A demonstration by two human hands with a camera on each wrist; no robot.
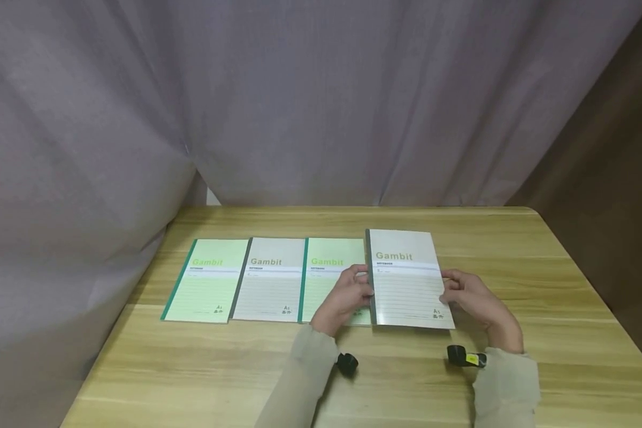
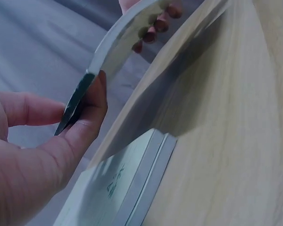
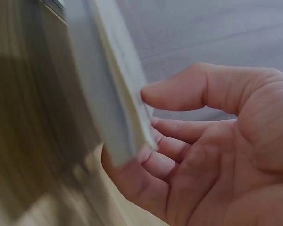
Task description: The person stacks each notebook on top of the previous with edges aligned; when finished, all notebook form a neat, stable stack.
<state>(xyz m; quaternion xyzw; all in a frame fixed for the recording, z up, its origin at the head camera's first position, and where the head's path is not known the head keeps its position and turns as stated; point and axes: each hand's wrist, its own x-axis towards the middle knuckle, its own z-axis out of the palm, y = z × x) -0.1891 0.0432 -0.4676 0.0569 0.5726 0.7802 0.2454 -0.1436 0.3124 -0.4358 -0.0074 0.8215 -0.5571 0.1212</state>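
The held notebook [image 1: 409,288] is up off the surface [image 1: 545,297], just past the right end of the row, its dark spine pinched by the left hand [image 1: 345,297] and its opposite edge by the right hand [image 1: 476,303], thumb on the cover and fingers underneath. I can see it bowing between them, so squeezing harder, or one side letting go first, could make it buckle or drop crooked. The left hand also hangs over the nearest green notebook [image 1: 329,279], and a low knuckle might knock that out of line.
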